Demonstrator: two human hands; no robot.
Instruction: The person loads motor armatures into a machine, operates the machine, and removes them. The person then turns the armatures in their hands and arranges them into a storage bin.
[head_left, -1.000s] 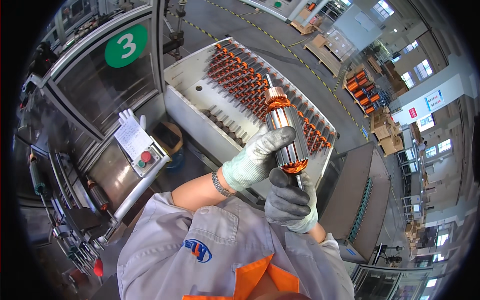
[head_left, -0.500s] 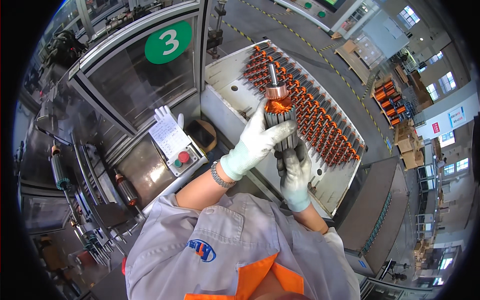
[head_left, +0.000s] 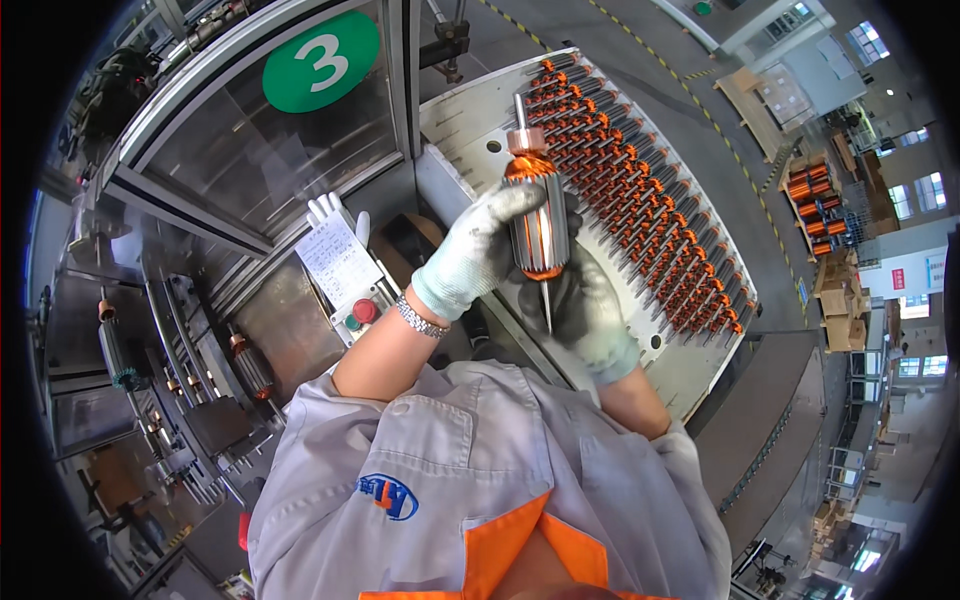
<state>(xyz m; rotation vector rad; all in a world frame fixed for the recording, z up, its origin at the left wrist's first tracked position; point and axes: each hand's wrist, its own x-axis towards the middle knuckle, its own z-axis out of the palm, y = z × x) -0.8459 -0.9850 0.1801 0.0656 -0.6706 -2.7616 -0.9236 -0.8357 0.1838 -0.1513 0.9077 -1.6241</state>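
White-and-grey-gloved L hand (head_left: 480,237) clamped on cyl. grey metal armature (head_left: 540,228) w/ orange copper windings (head_left: 530,167). R hand (head_left: 592,308), gloved alike, cupped behind armature's lower end, can't tell if gripping. Armature's abv white rect. tray (head_left: 685,375).

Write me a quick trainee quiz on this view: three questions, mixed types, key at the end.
1. Multiple choice: What does the left hand grip?
A) the paper sheet
B) a wound armature
C) the red button

2. True or false: The armature's copper commutator points away from the person's grey shirt.

3. Fill in the blank: The metal wristband is on the person's ____ wrist.

Key:
1. B
2. True
3. left
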